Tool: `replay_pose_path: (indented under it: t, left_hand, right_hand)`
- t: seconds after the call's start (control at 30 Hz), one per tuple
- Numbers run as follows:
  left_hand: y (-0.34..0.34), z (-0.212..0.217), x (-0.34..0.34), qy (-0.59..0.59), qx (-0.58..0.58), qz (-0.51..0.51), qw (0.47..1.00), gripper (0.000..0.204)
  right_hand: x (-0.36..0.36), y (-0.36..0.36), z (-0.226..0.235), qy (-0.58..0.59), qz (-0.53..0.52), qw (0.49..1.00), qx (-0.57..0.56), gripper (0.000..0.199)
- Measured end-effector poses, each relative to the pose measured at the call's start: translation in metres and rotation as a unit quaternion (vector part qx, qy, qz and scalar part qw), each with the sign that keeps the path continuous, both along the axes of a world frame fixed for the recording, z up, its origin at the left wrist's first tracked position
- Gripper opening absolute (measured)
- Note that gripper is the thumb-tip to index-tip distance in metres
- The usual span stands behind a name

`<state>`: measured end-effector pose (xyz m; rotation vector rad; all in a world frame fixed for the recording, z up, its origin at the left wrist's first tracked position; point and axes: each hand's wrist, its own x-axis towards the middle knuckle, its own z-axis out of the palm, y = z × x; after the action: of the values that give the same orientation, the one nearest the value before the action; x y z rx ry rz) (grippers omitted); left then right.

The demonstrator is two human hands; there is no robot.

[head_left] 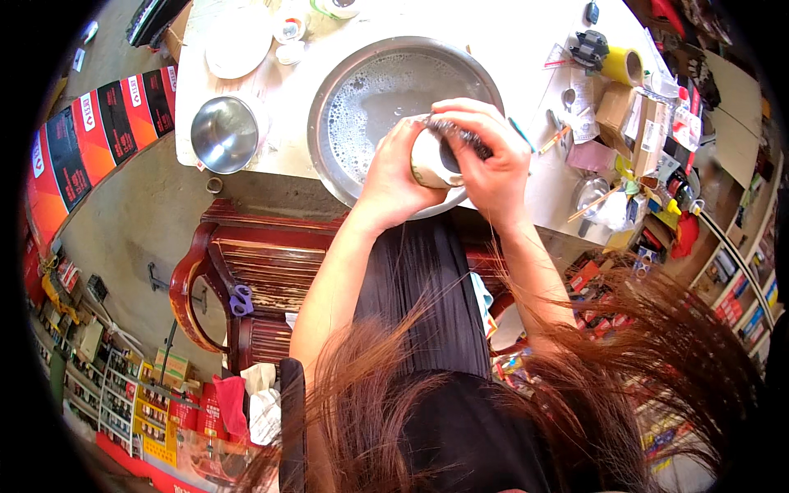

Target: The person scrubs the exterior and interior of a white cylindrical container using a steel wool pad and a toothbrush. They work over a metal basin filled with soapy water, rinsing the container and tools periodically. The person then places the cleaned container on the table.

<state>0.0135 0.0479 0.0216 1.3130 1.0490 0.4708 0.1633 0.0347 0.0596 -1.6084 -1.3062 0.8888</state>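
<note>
My left hand [393, 179] is closed round a white cup [426, 158], tilted so that its mouth turns toward my right hand. My right hand [500, 164] grips a dark, shiny steel wool scrubber [467, 136] at the cup's rim; its fingertips partly hide the mouth. Both hands are over the near right part of a wide metal basin [318, 123]. Cloudy water with foam and bubbles [362, 94] fills the basin's bottom.
Left of the basin stand a steel bowl [224, 135], a white plate [238, 51] and small jars [289, 31]. On the right, a yellow roll [623, 66], a cardboard box [615, 113] and clutter cover the tabletop. A reddish wooden bench [271, 263] is near the table's front edge.
</note>
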Motion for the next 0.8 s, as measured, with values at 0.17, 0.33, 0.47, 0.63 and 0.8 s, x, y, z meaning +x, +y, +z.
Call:
replay_pose_path:
  t: [0.17, 0.33, 0.47, 0.63, 0.8]
  left_hand:
    - [0.004, -0.006, 0.001, -0.063, 0.007, 0.019, 0.998, 0.066]
    - [-0.004, -0.006, 0.002, -0.047, 0.024, 0.052, 0.997, 0.068]
    - [-0.005, -0.009, -0.002, -0.020, 0.018, 0.032, 0.999, 0.072]
    - [-0.009, -0.012, -0.005, -0.038, -0.012, 0.061, 0.997, 0.073]
    - [-0.004, -0.005, -0.008, 0.012, -0.024, 0.020, 0.999, 0.075]
  right_hand:
    - [-0.010, -0.007, 0.012, -0.042, 0.047, 0.997, 0.042, 0.025]
    - [-0.003, -0.004, 0.003, -0.022, 0.018, 1.000, 0.009, 0.027]
    - [-0.001, -0.007, 0.003, -0.061, 0.038, 0.997, 0.020, 0.027]
    - [-0.005, -0.008, 0.006, -0.078, 0.066, 0.994, 0.048, 0.027]
    - [0.003, -0.002, -0.001, -0.192, 0.092, 0.974, 0.074, 0.026]
